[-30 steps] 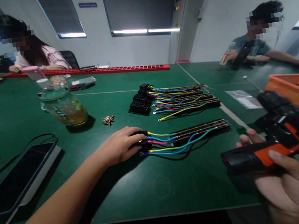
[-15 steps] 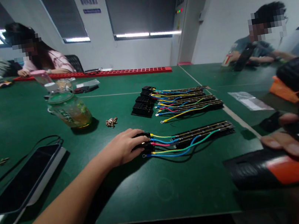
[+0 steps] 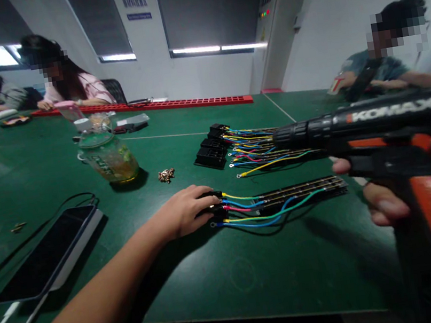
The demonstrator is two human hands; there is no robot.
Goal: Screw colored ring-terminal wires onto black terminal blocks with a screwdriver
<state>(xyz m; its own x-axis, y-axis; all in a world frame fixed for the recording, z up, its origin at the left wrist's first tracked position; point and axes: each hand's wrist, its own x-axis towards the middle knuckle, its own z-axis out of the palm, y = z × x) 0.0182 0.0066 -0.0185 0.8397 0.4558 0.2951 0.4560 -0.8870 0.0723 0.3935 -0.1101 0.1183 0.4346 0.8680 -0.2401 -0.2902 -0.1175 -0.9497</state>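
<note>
My left hand [image 3: 190, 210] rests over the black socket end of a wired strip assembly [image 3: 301, 192] on the green table, fingers closed round it. Yellow, blue, red and green wires run from that black end to the strip; one ring terminal [image 3: 213, 225] lies loose beside my fingers. In my right hand [image 3: 386, 203] is an orange and black cordless drill [image 3: 388, 127], raised above the table with its chuck pointing left. The drill partly covers several similar wired strips [image 3: 267, 156] behind. A small heap of brass-coloured screws [image 3: 166, 176] lies beyond my left hand.
At the left are a phone [image 3: 47, 257] on a white block with cables, and a glass jar of drink [image 3: 112, 160]. A red slotted rail [image 3: 190, 101] runs along the far edge. Other people [image 3: 66, 81] sit across the table.
My right hand has lifted the drill from the lower right and turned it level, chuck pointing left. My left hand has stayed on the wired strip assembly. The view has shifted slightly.
</note>
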